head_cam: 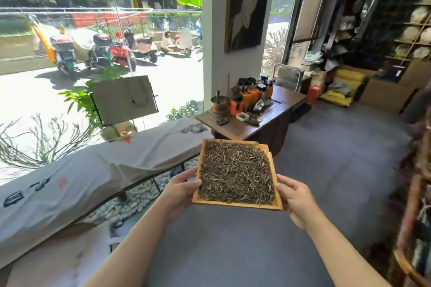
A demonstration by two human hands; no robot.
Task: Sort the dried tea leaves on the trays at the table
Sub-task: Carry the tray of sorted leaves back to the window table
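A square wooden tray (pixel 235 205) is held up in the air in front of me, above the grey floor. It is filled with dried tea leaves (pixel 235 172), thin brown and pale strands spread across the whole tray. My left hand (pixel 180 187) grips the tray's left edge, thumb on the rim. My right hand (pixel 295 196) grips the right edge the same way. The tray is roughly level. A dark wooden table (pixel 245 127) stands beyond the tray, apart from it.
The table carries orange jars (pixel 250 95), a brass bowl (pixel 219 102) and small dishes. A long bench under a white cloth (pixel 93 170) runs along the window at left, white pebbles beneath. Shelves and boxes (pixel 384 91) fill the right side. Grey carpet (pixel 338 158) lies between.
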